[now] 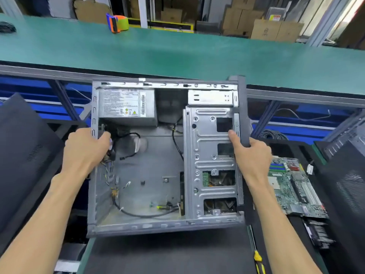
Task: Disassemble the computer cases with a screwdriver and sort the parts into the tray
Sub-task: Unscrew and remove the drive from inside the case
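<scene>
Hands grip open computer case by opposite edges — left hand on rear edge, right hand on front edge; motherboard lies right, screwdriver below.

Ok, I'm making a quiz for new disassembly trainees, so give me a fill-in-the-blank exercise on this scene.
1. Both hands hold the open computer case by its ____ edges.
2. The labelled power supply sits in the case's far-____ corner.
3. A bare green ____ lies right of the right hand.
4. The left hand grips the case's ____ edge.

Missing words: side; left; motherboard; left
</scene>
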`<state>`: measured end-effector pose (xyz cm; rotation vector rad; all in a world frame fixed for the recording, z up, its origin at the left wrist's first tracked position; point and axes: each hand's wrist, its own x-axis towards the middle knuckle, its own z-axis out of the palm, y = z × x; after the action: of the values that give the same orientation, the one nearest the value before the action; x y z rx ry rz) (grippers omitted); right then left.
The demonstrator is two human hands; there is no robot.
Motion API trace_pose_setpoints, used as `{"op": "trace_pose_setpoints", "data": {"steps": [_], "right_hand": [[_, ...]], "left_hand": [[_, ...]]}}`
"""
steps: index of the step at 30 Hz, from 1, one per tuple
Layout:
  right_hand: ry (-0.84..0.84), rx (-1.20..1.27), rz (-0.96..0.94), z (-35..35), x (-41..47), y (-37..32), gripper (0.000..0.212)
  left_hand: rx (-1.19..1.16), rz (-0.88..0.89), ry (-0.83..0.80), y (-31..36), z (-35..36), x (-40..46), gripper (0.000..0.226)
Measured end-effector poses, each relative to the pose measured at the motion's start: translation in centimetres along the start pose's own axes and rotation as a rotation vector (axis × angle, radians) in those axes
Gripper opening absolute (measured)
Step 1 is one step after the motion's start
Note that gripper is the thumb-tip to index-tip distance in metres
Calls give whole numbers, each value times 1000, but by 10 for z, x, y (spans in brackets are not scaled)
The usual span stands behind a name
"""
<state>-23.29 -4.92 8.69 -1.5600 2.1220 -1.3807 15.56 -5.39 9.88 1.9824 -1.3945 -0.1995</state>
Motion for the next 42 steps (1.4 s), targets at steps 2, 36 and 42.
{"op": "trace_pose_setpoints", "data": {"steps": [2, 36, 42], "right_hand": [[-79, -108, 44, -1, 6, 2, 61], [-312, -183, 336, -58, -33, 82, 40], [-374, -208, 434, -106, -82, 127, 27]], "left_hand": [[130, -68, -106, -5, 0, 4, 37], [-68, 452, -323, 130, 87, -59, 38], [-323, 757, -711, 205, 132, -168, 22]]}}
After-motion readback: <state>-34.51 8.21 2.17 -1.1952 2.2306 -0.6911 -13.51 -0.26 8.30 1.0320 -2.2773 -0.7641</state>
